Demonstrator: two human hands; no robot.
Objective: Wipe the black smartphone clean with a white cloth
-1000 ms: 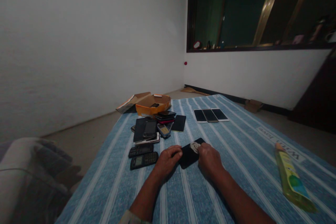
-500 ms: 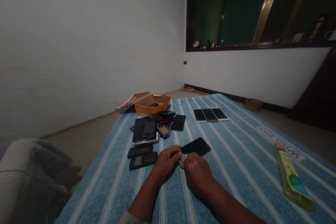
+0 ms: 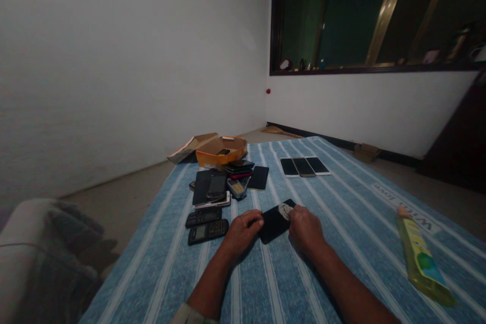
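A black smartphone (image 3: 274,225) lies aslant on the striped blue cloth (image 3: 261,283) between my hands. My left hand (image 3: 243,230) is closed at its left edge, thumb and fingers pinching it there. In my right hand (image 3: 307,228) a bunched pale cloth (image 3: 284,210) is pressed on the far right part of the dark screen. Left of my left hand are two black keypad phones (image 3: 208,231), one behind the other.
More phones lie piled beyond, near an orange open box (image 3: 220,154). Three smartphones (image 3: 304,166) sit side by side farther back. A bottle of yellow-green liquid (image 3: 423,260) lies at the right. A wall (image 3: 132,61) rises at the left.
My right hand has moved the pale cloth away from me and to the right, from the phone's near left side to its far right part. My left hand has stayed at the edge.
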